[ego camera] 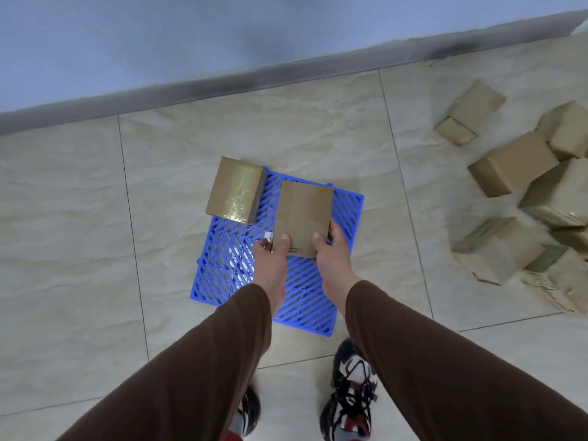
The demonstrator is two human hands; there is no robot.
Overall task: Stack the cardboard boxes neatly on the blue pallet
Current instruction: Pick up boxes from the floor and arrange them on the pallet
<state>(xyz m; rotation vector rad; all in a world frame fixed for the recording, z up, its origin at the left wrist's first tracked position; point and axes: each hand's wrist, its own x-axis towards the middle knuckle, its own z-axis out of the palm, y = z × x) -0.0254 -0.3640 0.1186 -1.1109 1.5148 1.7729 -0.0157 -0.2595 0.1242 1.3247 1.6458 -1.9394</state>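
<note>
both hands hold one flat brown cardboard box (pixel 302 218) over the blue slatted plastic pallet (pixel 229 268): the left hand (pixel 270 265) has its thumb on the top face near the near-left corner, and the right hand (pixel 334 259) pinches the near-right corner the same way, so each grip is closed on that box. whether its underside already touches the pallet i cannot tell. a second brown box with shiny tape on its lid (pixel 235 190) sits at the pallet's far-left corner, overhanging the edge onto the pale tiled floor (pixel 95 218). a loose heap of cardboard boxes (pixel 525 198) lies well apart on the right. the risk, as i judge it: the held box looks turned slightly against the taped one, so setting it down as is would leave a crooked gap, and nudging it sideways could push the overhanging box off.
</note>
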